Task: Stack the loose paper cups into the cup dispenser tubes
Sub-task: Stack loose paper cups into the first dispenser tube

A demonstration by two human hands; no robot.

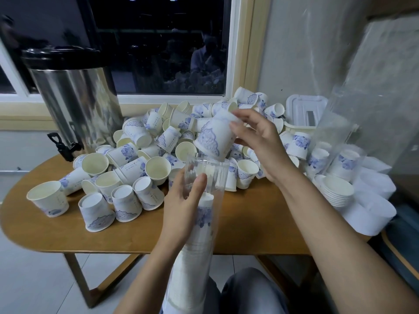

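My left hand point(183, 207) grips a clear plastic dispenser tube point(205, 175) near its open top; the tube leans toward me and holds a long stack of nested cups point(195, 252). My right hand point(258, 141) holds a white paper cup with blue pattern point(214, 138), mouth down and tilted, just above the tube's opening. A big heap of loose paper cups point(145, 150) covers the wooden table point(247, 225) behind the tube.
A steel drinks urn point(74, 100) with a black tap stands at the back left. At the right stand more clear tubes with cups point(340, 159), a short stack of cups point(337, 191), white bags point(371, 207) and a white bin point(303, 112).
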